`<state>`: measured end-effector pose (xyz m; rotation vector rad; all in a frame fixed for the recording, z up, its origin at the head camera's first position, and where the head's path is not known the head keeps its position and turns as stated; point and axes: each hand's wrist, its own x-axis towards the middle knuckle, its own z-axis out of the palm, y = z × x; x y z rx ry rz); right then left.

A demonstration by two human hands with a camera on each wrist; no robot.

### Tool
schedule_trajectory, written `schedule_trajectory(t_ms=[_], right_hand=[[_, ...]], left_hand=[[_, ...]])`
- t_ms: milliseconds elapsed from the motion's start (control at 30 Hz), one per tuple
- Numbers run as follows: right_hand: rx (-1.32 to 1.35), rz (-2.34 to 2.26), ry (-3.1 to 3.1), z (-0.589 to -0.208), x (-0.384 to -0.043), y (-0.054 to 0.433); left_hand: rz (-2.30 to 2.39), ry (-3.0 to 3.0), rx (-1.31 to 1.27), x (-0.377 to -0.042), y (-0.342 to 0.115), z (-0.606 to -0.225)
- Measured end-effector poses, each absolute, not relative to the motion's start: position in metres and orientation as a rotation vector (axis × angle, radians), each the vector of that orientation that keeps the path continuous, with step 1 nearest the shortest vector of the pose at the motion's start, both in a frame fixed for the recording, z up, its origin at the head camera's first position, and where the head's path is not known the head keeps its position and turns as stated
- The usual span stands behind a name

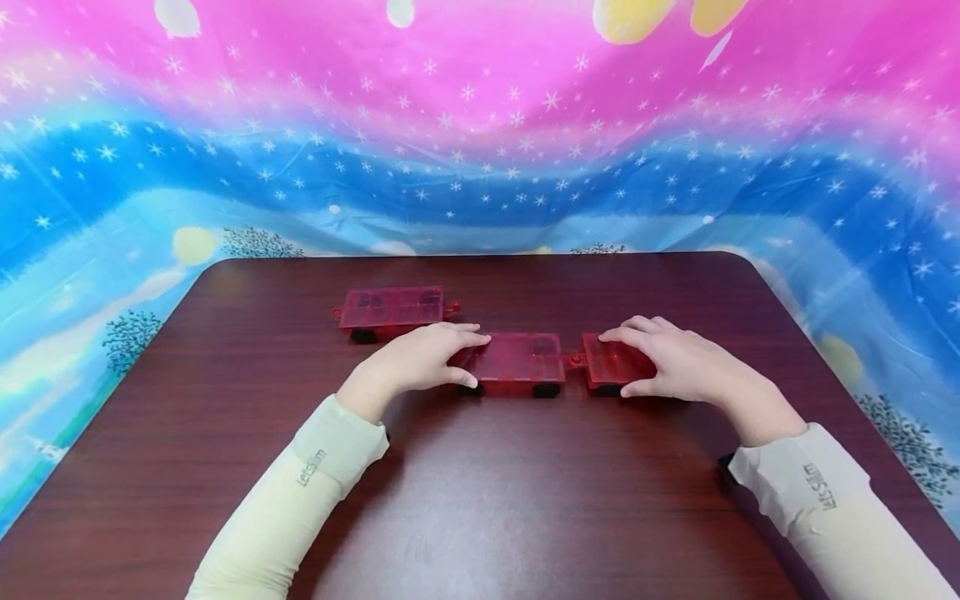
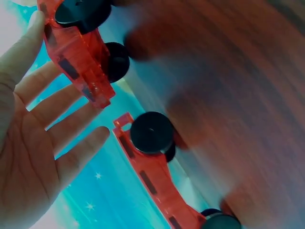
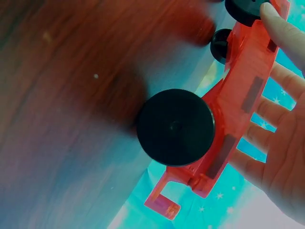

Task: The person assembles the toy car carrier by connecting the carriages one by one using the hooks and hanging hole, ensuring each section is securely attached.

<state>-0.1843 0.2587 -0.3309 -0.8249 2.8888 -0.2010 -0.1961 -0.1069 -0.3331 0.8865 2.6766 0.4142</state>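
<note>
My left hand [image 1: 420, 358]: half-curled, pinching middle red car [image 1: 525, 358] at left end | my right hand [image 1: 686, 360]: same, gripping right red car [image 1: 615, 363] | cars' long axes left-to-right, hook [image 1: 577, 360] between | third red car [image 1: 393, 307]: beyond, nearer my left

Brown table [image 1: 480, 500] before pink-and-blue snowflake cloth [image 1: 480, 125]

High above the near side of the glossy dark-brown wood-grain surface [image 1: 465, 492], the head view looks forward and down, taking in the far edge and both its corners. And down low, each wrist view sits close, steeply tilted! Left shares the middle translucent red plastic wagon [image 1: 517, 358] with the head; right, the rightmost translucent red plastic wagon [image 3: 238, 105].
</note>
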Motion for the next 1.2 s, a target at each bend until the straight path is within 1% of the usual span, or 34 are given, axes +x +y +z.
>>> schedule_trajectory(t_ms=[267, 533, 1000, 1200], right_hand=[[-0.800, -0.222, 2.894, -0.330, -0.181, 0.268], [-0.750, -0.312, 2.872, -0.327, -0.183, 0.268], [-0.810, -0.458, 2.824, -0.321, -0.196, 0.243], [-0.869, -0.518, 2.791, -0.323, -0.204, 0.225]], left_hand=[[0.355, 2.691, 0.932, -0.197, -0.100, -0.334], [0.443, 2.683, 0.952, -0.198, -0.109, -0.332], [0.496, 2.787, 0.934, -0.188, -0.160, -0.317], [0.505, 2.830, 0.892, -0.192, -0.181, -0.311]])
